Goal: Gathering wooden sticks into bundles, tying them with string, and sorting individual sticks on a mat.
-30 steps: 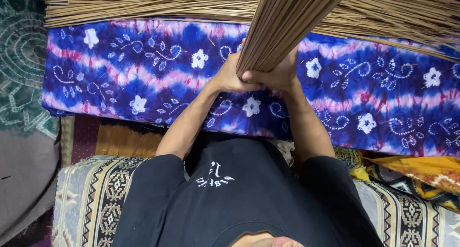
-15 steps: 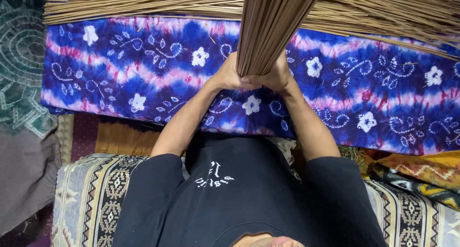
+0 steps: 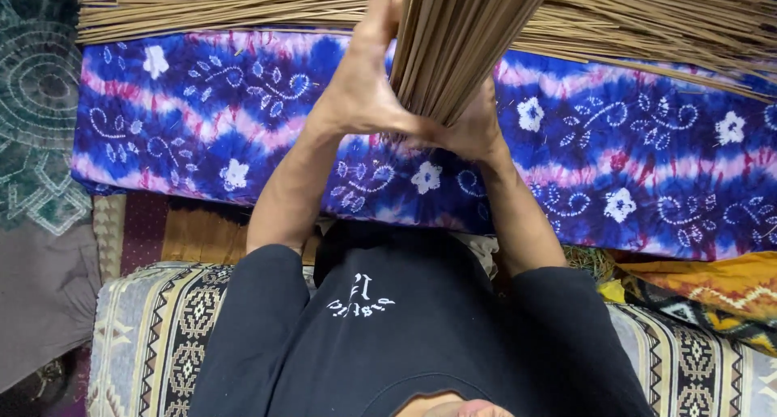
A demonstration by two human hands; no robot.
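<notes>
Right now both hands press a bundle of thin tan sticks [image 3: 461,44] between them, above a blue-and-purple tie-dyed cloth [image 3: 243,117]. The left hand [image 3: 364,85] lies flat against the bundle's left side with fingers stretched upward, an open-palmed grip rather than a wrap; the right hand [image 3: 473,125] is mostly hidden behind the sticks, closed on their lower end near the wrist. A loose heap of more sticks [image 3: 647,20] lies across the far edge of the cloth. Since only palm pressure steadies the left side, I judge that any easing could let sticks slide out and scatter onto the cloth, or splay at the base. Compared with a second ago, the left hand has risen and opened along the bundle, where before both hands cupped its lower end together.
</notes>
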